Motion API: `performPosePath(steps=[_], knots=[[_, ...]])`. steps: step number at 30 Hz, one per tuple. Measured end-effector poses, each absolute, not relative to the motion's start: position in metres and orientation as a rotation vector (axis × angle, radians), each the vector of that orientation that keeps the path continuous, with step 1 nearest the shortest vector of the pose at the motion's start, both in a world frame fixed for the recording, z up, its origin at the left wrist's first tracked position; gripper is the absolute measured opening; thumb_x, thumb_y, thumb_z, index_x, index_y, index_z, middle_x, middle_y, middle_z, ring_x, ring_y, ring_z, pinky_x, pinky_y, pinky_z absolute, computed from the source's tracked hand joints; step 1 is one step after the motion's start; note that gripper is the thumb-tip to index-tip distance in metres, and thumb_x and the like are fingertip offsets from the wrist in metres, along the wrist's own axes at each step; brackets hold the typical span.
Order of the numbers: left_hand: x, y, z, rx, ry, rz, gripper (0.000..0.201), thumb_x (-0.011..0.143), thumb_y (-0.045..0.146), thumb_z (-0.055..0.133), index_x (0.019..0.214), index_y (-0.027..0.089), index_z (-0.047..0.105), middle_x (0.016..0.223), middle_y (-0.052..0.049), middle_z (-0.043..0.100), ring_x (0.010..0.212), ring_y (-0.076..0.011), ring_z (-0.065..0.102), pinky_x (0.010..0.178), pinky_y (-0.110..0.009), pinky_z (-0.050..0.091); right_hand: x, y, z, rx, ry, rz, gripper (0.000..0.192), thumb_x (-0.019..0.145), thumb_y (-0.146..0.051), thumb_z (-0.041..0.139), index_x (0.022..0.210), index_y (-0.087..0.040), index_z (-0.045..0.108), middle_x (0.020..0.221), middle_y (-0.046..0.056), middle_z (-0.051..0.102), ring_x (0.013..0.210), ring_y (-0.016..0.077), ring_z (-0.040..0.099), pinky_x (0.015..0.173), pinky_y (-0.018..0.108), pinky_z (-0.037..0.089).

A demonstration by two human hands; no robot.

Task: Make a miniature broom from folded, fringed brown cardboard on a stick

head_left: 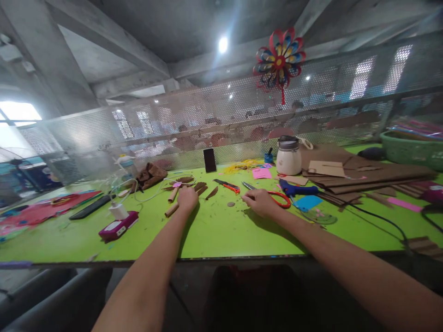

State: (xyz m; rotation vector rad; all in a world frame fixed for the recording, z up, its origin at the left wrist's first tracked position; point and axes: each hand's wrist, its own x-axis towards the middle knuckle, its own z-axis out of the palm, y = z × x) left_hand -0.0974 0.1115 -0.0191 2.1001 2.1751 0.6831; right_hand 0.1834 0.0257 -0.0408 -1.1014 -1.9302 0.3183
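charger block: white plug (118,210) sitting on a magenta box-shaped power bank (117,227), hard plastic, left of the work area; thin white cable loops off toward the back.

left hand: left hand (187,198) lies palm-down, fingers curled loosely, on the bright green smooth tabletop (214,230). Touching or just beside a short brown rolled-cardboard tube (171,210); can't tell if it's actually pinched.

brown pieces: second brown rolled tube (172,194) just behind the hand, fanned with dark brown leaf-shaped cut pieces (200,186). Matte, fibrous, light — likely slide easily on the slick top.

cutter: orange-and-black utility knife (227,185) lying flat between the two hands, untouched.

right hand: right hand (259,202) half-closed, fingertips down on the table next to the orange-handled steel scissors (277,196). Touching the near loop or just short of it; not gripped as far as I can see.

handling note: judgement — pin the tube flat with the left palm so it doesn't roll, get fingers fully through the scissor loops before lifting, blades pointed away from the left hand.

right of that: blue glue gun (297,189), flat brown corrugated cardboard sheets (363,173), white rounded jar with dark lid (288,156).
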Motion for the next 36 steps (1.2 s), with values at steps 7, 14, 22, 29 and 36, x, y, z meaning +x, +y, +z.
performPosePath(steps=[7, 14, 22, 29, 36], knots=[[-0.092, 0.114, -0.025, 2.175, 2.410, 0.703, 0.021, 0.080, 0.011, 0.047, 0.087, 0.006, 0.065, 0.112, -0.030, 0.058, 0.109, -0.0408, 0.052, 0.081, -0.048, 0.043, 0.184, 0.029, -0.043, -1.098, -1.925, 0.359, 0.033, 0.083, -0.029, 0.050, 0.052, -0.017, 0.049, 0.050, -0.001, 0.047, 0.052, 0.0118, 0.040, 0.055, 0.026, 0.026], [-0.060, 0.091, 0.011, 2.312, 2.253, 0.897, 0.026, 0.090, 0.025, 0.039, 0.095, 0.012, 0.062, 0.089, -0.018, 0.066, 0.083, -0.0272, 0.062, 0.071, -0.036, 0.042, 0.181, 0.026, -0.042, -1.099, -1.748, 0.586, 0.029, 0.078, -0.031, 0.057, 0.053, -0.017, 0.054, 0.051, 0.000, 0.052, 0.052, 0.0118, 0.044, 0.054, 0.026, 0.030], [0.012, 0.048, 0.035, 2.433, 1.498, 1.345, 0.012, 0.086, 0.027, 0.050, 0.078, 0.019, 0.055, 0.066, -0.002, 0.063, 0.057, -0.0153, 0.056, 0.059, -0.026, 0.037, 0.178, 0.044, 0.005, -1.039, -1.343, 0.934, 0.037, 0.079, -0.051, 0.057, 0.072, -0.015, 0.058, 0.061, 0.003, 0.058, 0.049, 0.0105, 0.052, 0.045, 0.023, 0.042], [0.024, 0.038, 0.013, 2.374, 1.301, 1.416, 0.017, 0.086, 0.030, 0.051, 0.074, 0.018, 0.054, 0.066, -0.001, 0.061, 0.058, -0.0133, 0.053, 0.057, -0.025, 0.036, 0.171, 0.049, 0.009, -0.859, -1.274, 1.032, 0.040, 0.063, -0.051, 0.074, 0.060, -0.015, 0.058, 0.054, 0.000, 0.056, 0.046, 0.0085, 0.049, 0.045, 0.023, 0.039], [0.027, 0.042, -0.005, 1.919, 1.021, 1.303, 0.028, 0.079, 0.033, 0.059, 0.100, 0.015, 0.058, 0.064, 0.000, 0.060, 0.059, -0.0135, 0.056, 0.056, -0.025, 0.041, 0.177, 0.042, -0.015, -0.757, -1.314, 1.119, 0.036, 0.067, -0.047, 0.074, 0.062, -0.015, 0.059, 0.053, -0.002, 0.055, 0.047, 0.0083, 0.048, 0.048, 0.024, 0.038]])
